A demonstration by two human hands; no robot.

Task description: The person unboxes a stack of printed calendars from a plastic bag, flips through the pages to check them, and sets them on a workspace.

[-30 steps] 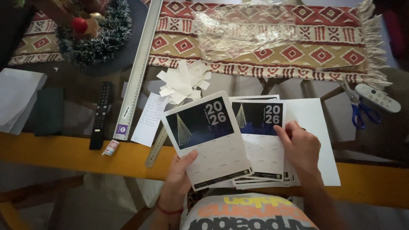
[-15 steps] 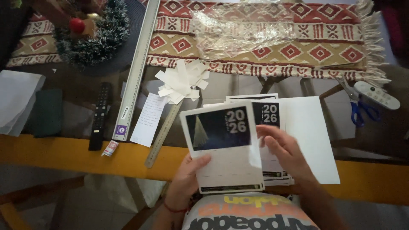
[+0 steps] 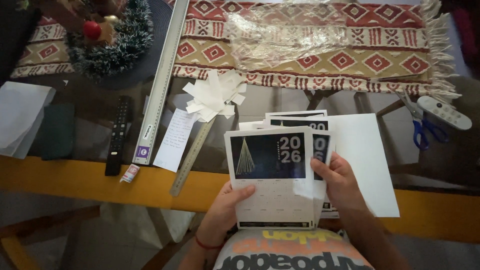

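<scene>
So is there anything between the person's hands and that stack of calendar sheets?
No. Both hands are already on the stack of calendar sheets: the left hand grips its lower left edge, the right hand its right side. More sheets lie on the white sheet behind, apart from the stack.

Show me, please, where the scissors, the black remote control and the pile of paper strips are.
scissors (image 3: 424, 134): head view, on a blue handle loop.
black remote control (image 3: 119, 135): head view, middle of its button face.
pile of paper strips (image 3: 214, 95): head view, centre of the white heap.
</scene>
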